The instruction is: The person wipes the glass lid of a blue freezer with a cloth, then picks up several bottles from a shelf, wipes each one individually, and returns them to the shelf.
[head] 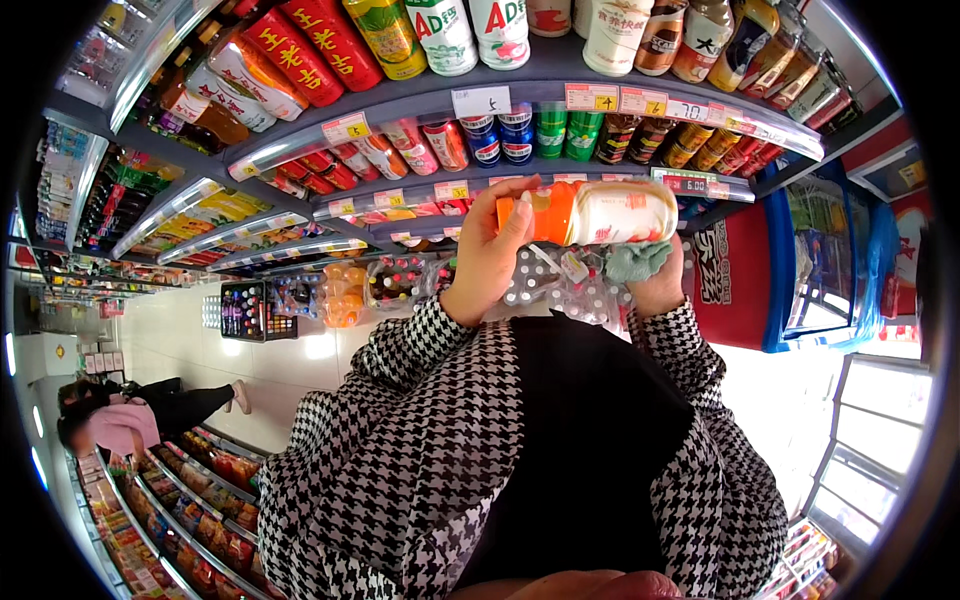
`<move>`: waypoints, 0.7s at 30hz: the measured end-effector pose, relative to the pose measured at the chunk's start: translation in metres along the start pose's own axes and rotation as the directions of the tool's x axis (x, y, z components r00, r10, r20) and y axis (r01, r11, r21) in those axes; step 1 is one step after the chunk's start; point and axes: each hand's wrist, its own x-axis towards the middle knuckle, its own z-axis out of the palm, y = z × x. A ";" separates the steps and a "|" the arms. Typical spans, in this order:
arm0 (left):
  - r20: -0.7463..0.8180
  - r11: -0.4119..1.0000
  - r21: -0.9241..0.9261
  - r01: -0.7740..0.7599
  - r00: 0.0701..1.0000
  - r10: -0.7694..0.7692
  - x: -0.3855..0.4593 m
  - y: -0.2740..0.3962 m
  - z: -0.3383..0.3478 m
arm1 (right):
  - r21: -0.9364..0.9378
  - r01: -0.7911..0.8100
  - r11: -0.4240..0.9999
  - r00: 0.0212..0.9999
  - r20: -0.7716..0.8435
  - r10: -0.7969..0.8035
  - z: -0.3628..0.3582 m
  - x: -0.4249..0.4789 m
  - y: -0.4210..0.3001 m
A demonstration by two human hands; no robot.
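Note:
A drink bottle (611, 214) with an orange top and a white printed body lies sideways before my chest. My left hand (487, 255) grips its orange end, the thumb resting along the side. At the bottle's other end, my right hand (664, 279) holds a grey-green cloth (637, 259) against the underside of the white part. Most of my right hand's fingers are hidden behind the cloth and bottle. Just beyond are shelf rows of cans, among them blue cans (516, 139) and green cans (552, 131), below a shelf of bottles (616, 34).
Price tags line the shelf edge (525, 101). Shrink-wrapped bottle packs (536, 276) stand low under the shelves, with a black crate (255, 311) farther left. A blue-framed chest freezer (780, 247) is at right. Across the aisle, a person in pink (127, 424) stands beside snack shelves (195, 510).

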 end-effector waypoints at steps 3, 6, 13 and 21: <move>0.034 0.991 -0.064 0.121 0.992 -0.119 -0.006 -0.005 0.001 | 0.056 0.022 0.998 0.998 -0.053 -0.019 0.004 0.012 -0.016; 0.078 0.995 0.014 0.101 0.992 -0.102 -0.009 -0.007 0.010 | 0.448 -0.051 0.893 0.992 -0.080 0.097 0.006 0.025 -0.018; 0.252 0.971 0.167 0.171 0.945 -0.209 -0.001 -0.010 0.031 | 0.779 -0.168 0.604 0.931 -0.075 0.357 0.026 0.019 -0.041; 0.206 0.903 -0.209 0.376 0.919 -0.336 0.014 -0.040 0.057 | 0.030 0.034 0.999 0.986 -0.166 -0.029 0.013 0.005 -0.013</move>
